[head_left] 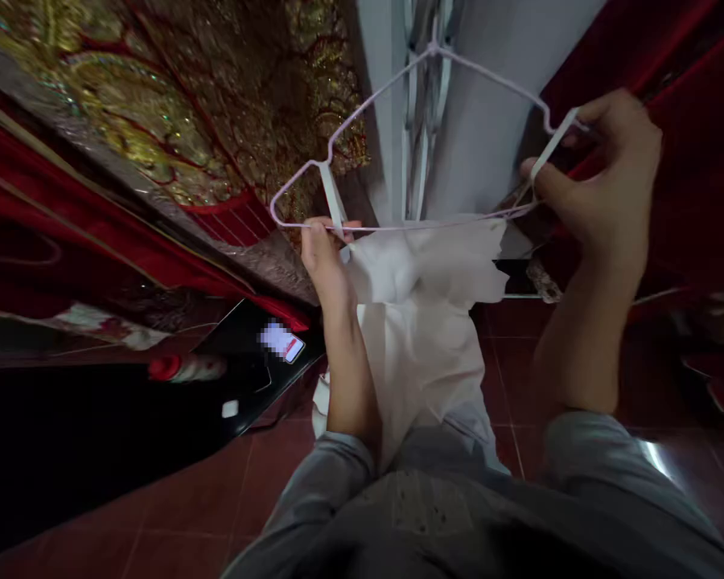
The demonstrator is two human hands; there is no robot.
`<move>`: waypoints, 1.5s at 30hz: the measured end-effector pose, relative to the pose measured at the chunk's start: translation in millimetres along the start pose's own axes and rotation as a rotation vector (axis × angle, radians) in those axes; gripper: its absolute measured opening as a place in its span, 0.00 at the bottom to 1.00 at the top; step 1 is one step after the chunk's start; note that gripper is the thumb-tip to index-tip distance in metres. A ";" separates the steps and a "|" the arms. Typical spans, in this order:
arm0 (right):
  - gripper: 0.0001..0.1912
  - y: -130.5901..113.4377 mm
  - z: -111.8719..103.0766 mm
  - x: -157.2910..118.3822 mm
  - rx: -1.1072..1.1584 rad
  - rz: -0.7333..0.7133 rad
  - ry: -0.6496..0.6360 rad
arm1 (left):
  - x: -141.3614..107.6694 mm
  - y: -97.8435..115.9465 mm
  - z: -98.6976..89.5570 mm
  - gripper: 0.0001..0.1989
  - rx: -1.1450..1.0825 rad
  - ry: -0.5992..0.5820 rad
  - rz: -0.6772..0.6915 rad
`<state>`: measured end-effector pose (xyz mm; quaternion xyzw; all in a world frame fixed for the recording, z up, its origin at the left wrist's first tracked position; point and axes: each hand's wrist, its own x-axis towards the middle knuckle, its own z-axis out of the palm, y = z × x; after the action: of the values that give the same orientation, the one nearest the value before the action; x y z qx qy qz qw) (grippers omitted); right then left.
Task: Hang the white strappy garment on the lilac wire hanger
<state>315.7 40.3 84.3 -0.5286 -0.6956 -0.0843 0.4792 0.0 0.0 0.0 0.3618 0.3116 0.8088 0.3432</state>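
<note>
A pale pink clothes hanger (374, 95) hangs in front of me, its top near a grey panel. Below its bar drops a white dress (419, 322) with a ruffled top edge. One white strap (331, 195) runs over the hanger's left notch, and my left hand (326, 257) pinches the lower bar and strap there. At the right end, my right hand (615, 173) grips the other white strap (553, 146) between thumb and fingers, stretched near the right notch. Its fingertips are partly hidden.
Gold-sequined garments (217, 104) hang at left, dark red cloth (700, 145) at right. On a black table (126, 442) lie a lit phone (282, 342), a red-capped bottle (187, 368) and a small white case (230, 408). Red tiles (187, 503) cover the floor.
</note>
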 end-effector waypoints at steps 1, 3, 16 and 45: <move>0.25 -2.5 -0.3 -1.3 -0.015 0.000 0.009 | 0.7 -2.2 -0.8 0.26 0.018 -0.001 0.001; 0.25 -7.4 -1.4 -2.9 -0.032 0.006 0.013 | 2.2 -5.8 -2.2 0.27 0.051 0.003 -0.005; 0.17 -53.6 12.5 -27.1 0.272 -0.319 0.374 | -8.7 -2.3 6.3 0.24 0.093 0.061 -0.082; 0.19 -97.4 74.8 -120.3 0.515 0.109 -0.209 | -0.6 41.0 -25.5 0.16 0.110 0.096 -0.159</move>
<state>190.8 -33.4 -8.1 -0.4319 -0.7100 0.1761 0.5275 -33.6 -30.4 16.8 0.3150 0.3994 0.7771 0.3706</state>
